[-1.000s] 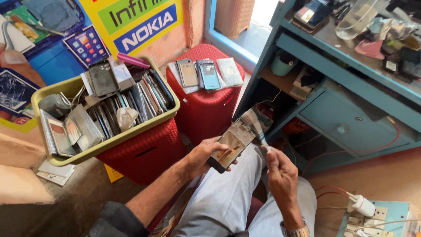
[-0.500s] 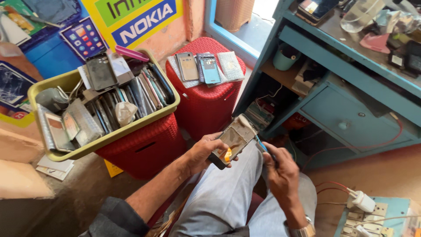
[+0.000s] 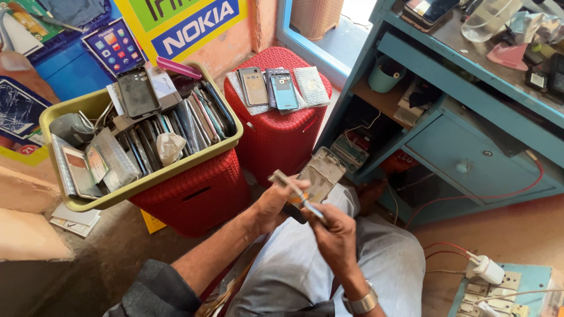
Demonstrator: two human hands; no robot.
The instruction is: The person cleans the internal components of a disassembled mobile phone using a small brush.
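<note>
The left hand (image 3: 275, 205) is gripping an opened phone (image 3: 317, 176) over the lap, while the right hand (image 3: 333, 232) is pinching a thin tool (image 3: 296, 191) across it.

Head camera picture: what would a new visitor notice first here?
At the centre, the left hand holds an opened phone body while the right hand works on it with a thin tool. To the left, a yellow-green tray packed with phone parts rests on a red stool.

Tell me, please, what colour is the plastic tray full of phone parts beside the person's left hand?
Yellow-green; the plastic tray shows in the head view, resting on a red stool.
</note>
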